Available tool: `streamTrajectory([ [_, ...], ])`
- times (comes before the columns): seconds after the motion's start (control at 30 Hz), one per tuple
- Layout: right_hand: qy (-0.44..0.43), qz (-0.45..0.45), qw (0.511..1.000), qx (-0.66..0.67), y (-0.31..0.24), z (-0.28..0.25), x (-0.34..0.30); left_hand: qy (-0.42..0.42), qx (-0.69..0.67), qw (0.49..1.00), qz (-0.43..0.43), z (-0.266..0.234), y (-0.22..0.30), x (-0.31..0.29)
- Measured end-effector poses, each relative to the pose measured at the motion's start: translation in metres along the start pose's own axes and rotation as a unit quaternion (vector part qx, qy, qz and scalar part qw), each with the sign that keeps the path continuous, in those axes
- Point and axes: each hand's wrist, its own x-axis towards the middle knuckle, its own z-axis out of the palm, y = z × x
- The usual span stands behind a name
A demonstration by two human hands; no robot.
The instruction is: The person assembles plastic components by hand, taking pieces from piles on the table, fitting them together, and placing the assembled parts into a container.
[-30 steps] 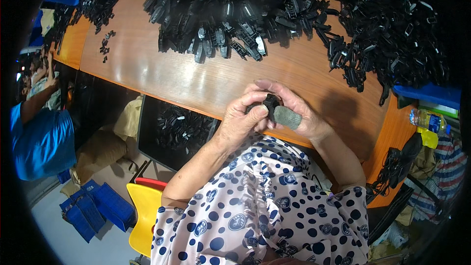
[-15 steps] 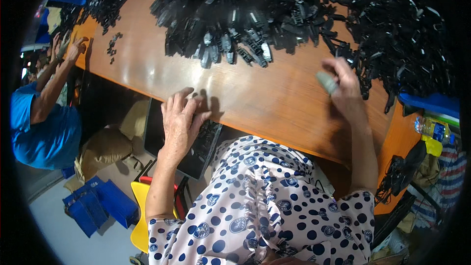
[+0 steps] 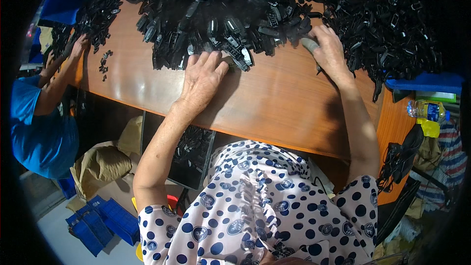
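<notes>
A big heap of small black plastic parts [image 3: 216, 24], some with shiny grey faces, covers the far side of the wooden table [image 3: 274, 103]. My left hand [image 3: 203, 76] reaches to the heap's front edge, its fingers curled down over a dark part by the thumb; their tips are hidden. To the right, my right hand [image 3: 327, 54] is at the edge of a second heap of black parts [image 3: 387, 24]. It wears a grey-green finger cover [image 3: 309, 44] and its fingers are bent; what they pinch, if anything, is too small to make out.
Below the table's near edge is a black tray [image 3: 196, 159] of dark parts. Several tiny black pieces [image 3: 104, 64] lie left on the table. A co-worker in a blue shirt [image 3: 46, 132] works at far left. Blue bins [image 3: 105, 221] stand on the floor; a bottle [image 3: 427, 111] sits at right.
My left hand has moved forward from the table's near edge to the heap. My right hand has moved forward and slightly left to the parts.
</notes>
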Motion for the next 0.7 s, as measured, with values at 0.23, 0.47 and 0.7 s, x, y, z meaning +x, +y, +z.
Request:
streamTrajectory([
  [0.23,-0.081,0.220,0.928,0.288,-0.024,-0.028,-0.019,0.071,-0.279,0.949,-0.127,-0.003,0.030,-0.018],
  [0.47,-0.060,0.216,0.869,0.441,-0.029,-0.033,-0.038,-0.005,-0.768,0.569,-0.294,-0.002,0.066,-0.027],
  [0.7,-0.148,0.252,0.860,0.419,-0.043,-0.037,-0.057,-0.024,-0.783,0.559,-0.273,-0.010,0.106,-0.022],
])
